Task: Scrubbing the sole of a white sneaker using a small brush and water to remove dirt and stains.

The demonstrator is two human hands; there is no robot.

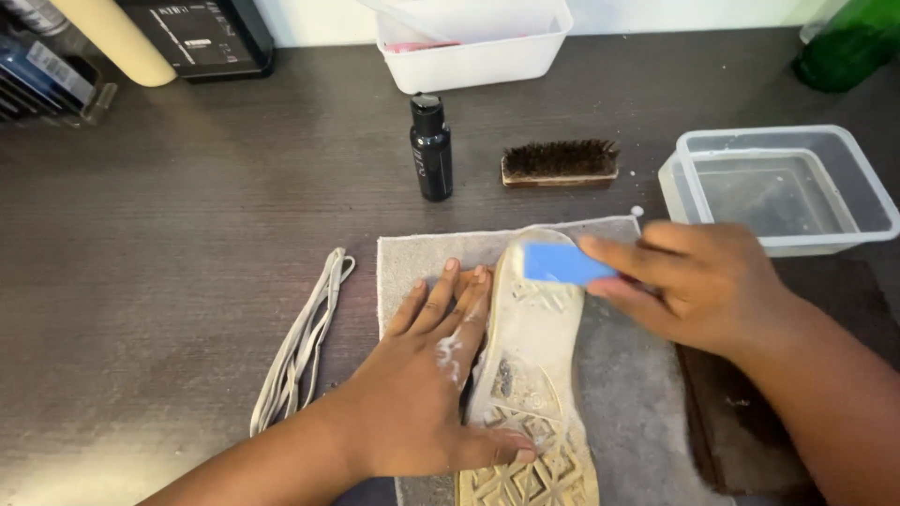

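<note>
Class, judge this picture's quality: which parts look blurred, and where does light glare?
Head view: the right hand and blue brush are motion-blurred; the left hand and shoe sole are sharper; soft glare lies on the dark table.

Single head-worn view, steeply down and close over a dark table (187, 234), facing forward.

Your left hand (422, 394) lies flat at lower centre, steadying a sole-up sneaker (530, 375) on a grey towel (628, 394). Your right hand (698, 286) presses a blue brush (561, 263) to the sole's toe end. White laces (300, 342) lie to the left.
</note>
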